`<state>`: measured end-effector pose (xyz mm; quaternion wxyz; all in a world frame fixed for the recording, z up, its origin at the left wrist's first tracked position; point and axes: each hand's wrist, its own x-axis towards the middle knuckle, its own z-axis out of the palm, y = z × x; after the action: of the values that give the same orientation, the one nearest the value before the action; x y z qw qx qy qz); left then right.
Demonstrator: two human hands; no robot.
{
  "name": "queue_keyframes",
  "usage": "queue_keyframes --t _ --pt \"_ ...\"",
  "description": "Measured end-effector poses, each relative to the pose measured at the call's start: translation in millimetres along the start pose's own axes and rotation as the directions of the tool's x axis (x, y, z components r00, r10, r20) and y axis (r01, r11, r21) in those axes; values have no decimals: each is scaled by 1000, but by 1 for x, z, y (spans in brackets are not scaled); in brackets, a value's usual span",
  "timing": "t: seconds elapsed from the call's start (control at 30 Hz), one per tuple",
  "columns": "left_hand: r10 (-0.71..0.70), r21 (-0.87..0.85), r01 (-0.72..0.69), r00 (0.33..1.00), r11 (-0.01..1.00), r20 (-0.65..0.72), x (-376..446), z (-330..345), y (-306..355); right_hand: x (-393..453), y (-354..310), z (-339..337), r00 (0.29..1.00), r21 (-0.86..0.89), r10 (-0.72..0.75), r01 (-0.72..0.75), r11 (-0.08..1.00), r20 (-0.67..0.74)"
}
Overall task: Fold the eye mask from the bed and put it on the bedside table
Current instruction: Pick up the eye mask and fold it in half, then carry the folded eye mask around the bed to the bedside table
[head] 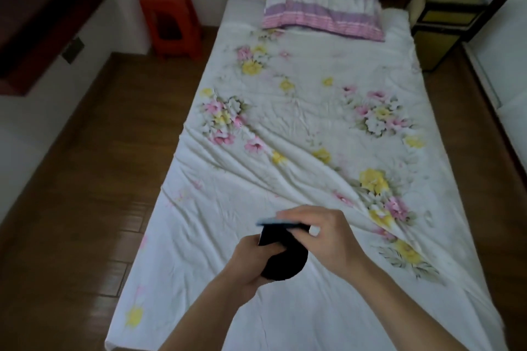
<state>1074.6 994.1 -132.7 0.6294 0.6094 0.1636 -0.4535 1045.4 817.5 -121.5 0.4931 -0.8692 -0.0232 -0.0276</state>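
A black eye mask with a blue strap edge along its top is held above the near end of the bed. My left hand grips its lower left side. My right hand pinches its top edge by the blue strap. The mask looks doubled over, its rounded end hanging down between my hands. A bedside table with yellowish panels and a dark frame stands at the far right of the headboard.
A pink and purple striped pillow lies at the head of the bed. A red plastic stool stands on the wooden floor to the left. The floral sheet is wrinkled across its middle. A white surface runs along the right edge.
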Motion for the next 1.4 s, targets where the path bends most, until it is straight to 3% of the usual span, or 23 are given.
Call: queue_keyframes --t 0.07,0.13,0.33,0.5,0.63,0.73,0.8,0.87,0.93,1.03,1.13,1.4 --pt "23 -99 -21 999 995 23 -17 1 11 -9 -22 0 977 -183 -200 209 961 68" --pt "41 -183 -27 997 983 72 -33 -1 20 -16 -40 -2 946 -307 -311 323 895 89" --pt "112 -297 -35 962 954 248 -73 -14 33 -28 -73 -5 902 -350 -426 421 837 67" --pt "114 -465 28 954 885 276 -96 -25 38 -31 -97 -6 887 -363 -434 462 809 162" --pt "191 -375 -86 949 923 251 -109 -26 43 -35 -113 -16 942 -210 -295 325 922 160" --pt "221 -337 -146 955 930 196 -114 -23 48 -35 -123 -24 984 -48 -169 166 985 -59" --pt "229 -335 -163 959 928 168 -116 -18 51 -34 -127 -26 983 120 -3 25 992 -183" --pt "237 -325 -178 959 929 152 -119 -12 54 -34 -128 -26 953 356 214 -128 926 -213" --pt "243 -303 -199 963 932 116 -120 -6 57 -35 -126 -26 899 569 408 -255 782 -158" --pt "251 -252 -233 967 939 43 -121 4 59 -43 -125 -27 811 741 583 -367 562 -40" --pt "268 -183 -266 963 946 -12 -123 16 61 -53 -125 -30 745 802 666 -408 436 17" --pt "319 -138 -317 948 939 -7 -124 43 53 -74 -105 -46 687 855 724 -412 315 64"
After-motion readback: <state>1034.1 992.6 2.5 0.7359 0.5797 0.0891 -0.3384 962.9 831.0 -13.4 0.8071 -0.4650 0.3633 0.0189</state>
